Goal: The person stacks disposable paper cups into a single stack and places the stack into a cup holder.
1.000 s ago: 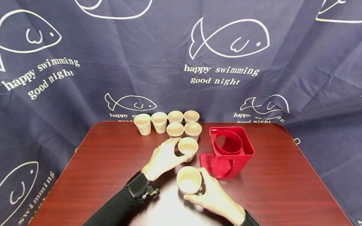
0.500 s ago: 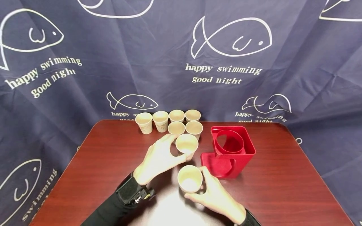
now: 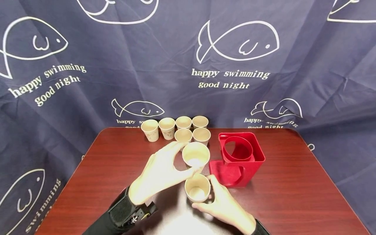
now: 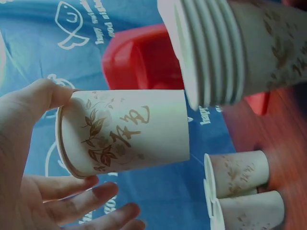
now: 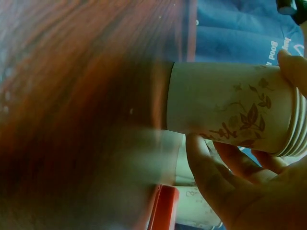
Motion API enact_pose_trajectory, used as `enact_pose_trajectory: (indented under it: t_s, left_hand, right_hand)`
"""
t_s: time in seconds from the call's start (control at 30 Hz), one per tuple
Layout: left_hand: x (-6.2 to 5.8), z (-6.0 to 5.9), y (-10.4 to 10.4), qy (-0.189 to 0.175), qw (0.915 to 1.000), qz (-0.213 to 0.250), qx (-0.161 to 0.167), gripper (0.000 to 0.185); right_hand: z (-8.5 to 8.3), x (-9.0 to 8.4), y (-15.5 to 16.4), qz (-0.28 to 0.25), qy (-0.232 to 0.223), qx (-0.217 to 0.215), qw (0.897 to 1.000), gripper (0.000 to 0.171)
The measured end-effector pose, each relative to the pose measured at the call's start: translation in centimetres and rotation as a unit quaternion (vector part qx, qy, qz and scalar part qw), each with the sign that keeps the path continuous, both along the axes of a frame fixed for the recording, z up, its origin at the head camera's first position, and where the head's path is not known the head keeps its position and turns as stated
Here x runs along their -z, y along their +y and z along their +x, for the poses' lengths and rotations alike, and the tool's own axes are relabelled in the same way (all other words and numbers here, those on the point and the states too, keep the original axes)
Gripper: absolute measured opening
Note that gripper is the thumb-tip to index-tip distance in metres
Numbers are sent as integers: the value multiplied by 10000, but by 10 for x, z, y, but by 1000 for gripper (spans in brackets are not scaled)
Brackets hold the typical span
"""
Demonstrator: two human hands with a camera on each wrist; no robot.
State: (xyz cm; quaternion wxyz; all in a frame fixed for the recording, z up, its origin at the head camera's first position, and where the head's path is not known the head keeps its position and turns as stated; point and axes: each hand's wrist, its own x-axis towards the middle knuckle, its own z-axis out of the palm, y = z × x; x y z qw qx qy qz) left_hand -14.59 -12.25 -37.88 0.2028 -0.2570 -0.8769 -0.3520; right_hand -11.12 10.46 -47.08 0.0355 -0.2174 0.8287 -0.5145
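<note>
My left hand point(image 3: 158, 173) pinches a paper cup point(image 4: 129, 134) near its rim, thumb on one side and fingers on the other. That cup is off the table, mouth up, with brown leaf print and writing on its wall. Just in front of it, my right hand point(image 3: 224, 207) grips a stack of nested paper cups point(image 5: 230, 105) by the sides, several rims showing at the top. In the head view, the base of the left hand's cup overlaps the stack's far rim. The left wrist view shows a gap between the cup and the stack's rims.
Several paper cups point(image 3: 183, 134) stand upright in a cluster at the table's back edge, just beyond my left hand. A red plastic holder point(image 3: 249, 173) with a round opening stands right of the stack. Behind the brown table point(image 3: 293, 182) hangs a blue fish-print cloth point(image 3: 176, 49).
My left hand has raised its cup off the table and brought it toward the stack. The right hand and its stack have stayed nearly in place.
</note>
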Motion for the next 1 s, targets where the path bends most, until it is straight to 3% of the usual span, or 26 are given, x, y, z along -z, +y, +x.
enact_pose_trajectory:
  t_s: [0.07, 0.1, 0.3, 0.47, 0.6, 0.73, 0.87, 1.0]
  left_hand:
    - [-6, 5, -2, 111, 9994, -267, -211, 57]
    - [-28, 13, -3, -173, 9982, -377, -424, 61]
    - [-38, 30, -1, -809, 9953, -411, -333, 63]
    - [-37, 38, 1, -726, 9962, -409, -263, 66]
    - [-31, 42, -1, -785, 9958, -424, -188, 66]
    - [-25, 45, -2, -1025, 9940, -371, -130, 64]
    - [-22, 46, -6, -851, 9951, -450, -210, 68]
    - [-24, 48, -10, -570, 9961, -575, -350, 70]
  right_hand:
    - [0, 0, -1, 69, 87, 31, 9999, 65]
    - [0, 0, -1, 94, 117, 48, 9999, 66]
    - [0, 0, 0, 219, 161, 56, 9996, 75]
    - [-2, 3, 2, 424, 427, -162, 9981, 82]
    - [-2, 8, 6, 651, 600, -286, 9957, 72]
    - [-1, 8, 8, 705, 373, -224, 9966, 77]
    - [-3, 5, 8, 738, 379, -376, 9958, 87]
    - [-6, 0, 4, 434, 398, -664, 9961, 92]
